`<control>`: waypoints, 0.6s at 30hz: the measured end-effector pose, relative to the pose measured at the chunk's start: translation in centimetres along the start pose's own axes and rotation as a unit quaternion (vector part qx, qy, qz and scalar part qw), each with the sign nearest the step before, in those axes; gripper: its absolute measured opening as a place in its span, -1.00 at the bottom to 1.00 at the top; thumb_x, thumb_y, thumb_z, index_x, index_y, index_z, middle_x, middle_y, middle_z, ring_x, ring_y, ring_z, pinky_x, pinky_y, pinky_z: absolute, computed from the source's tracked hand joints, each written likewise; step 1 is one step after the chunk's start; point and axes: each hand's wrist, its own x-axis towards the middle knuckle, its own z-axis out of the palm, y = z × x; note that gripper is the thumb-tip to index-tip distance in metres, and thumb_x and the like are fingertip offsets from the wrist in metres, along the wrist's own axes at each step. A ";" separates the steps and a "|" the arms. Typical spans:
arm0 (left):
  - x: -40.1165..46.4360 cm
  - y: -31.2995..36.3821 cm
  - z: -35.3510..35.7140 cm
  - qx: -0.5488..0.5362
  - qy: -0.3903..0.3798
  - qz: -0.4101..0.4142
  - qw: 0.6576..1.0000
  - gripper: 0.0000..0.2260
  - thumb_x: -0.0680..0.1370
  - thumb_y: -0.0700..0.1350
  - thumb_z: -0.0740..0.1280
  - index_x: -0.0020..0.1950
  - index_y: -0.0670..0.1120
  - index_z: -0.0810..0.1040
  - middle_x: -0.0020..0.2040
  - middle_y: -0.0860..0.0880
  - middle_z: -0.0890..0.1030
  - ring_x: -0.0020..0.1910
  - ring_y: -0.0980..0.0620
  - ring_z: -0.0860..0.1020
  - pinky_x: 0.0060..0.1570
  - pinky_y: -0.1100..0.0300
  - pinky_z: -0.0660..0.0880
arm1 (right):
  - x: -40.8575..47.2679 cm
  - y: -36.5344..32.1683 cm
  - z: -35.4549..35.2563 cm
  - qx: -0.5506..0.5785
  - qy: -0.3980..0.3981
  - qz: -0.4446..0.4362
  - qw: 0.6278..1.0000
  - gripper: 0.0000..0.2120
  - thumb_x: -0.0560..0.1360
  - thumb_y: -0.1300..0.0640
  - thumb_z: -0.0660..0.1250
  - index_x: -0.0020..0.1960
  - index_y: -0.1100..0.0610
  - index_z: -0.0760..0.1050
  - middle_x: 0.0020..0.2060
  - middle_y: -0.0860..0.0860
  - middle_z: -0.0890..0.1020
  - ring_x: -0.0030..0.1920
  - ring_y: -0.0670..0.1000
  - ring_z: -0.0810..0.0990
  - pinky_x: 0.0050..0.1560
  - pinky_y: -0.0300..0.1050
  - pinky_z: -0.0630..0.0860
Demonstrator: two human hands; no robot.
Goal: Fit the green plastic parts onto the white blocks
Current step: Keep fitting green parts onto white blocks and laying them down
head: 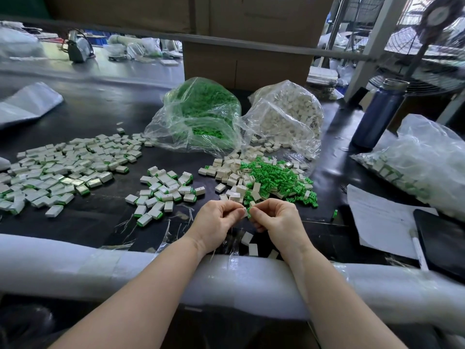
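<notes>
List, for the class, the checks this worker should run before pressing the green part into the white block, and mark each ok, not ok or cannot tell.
1. Left hand grips a white block: ok.
2. Right hand pinches a green part: ok.
3. Part and block are close together between the fingertips: ok.
4. Part lined up with the block's opening: cannot tell, fingers hide it.
5. More green parts within reach in the loose green pile: ok.
6. Place for the finished piece, the nearer assembled pile: ok.
</notes>
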 end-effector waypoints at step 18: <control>-0.3 0.5 0.1 -0.004 0.002 0.005 1.000 -0.85 0.53 -0.19 0.34 0.05 -0.13 0.65 -0.10 -0.08 0.68 -0.07 -0.01 0.63 0.09 0.09 0.53 | -0.1 -0.1 -0.1 0.028 -0.015 -0.008 0.999 -0.93 0.45 0.33 0.37 -0.21 0.26 0.55 -0.44 0.06 0.57 -0.48 -0.15 0.50 -0.42 -0.33 0.47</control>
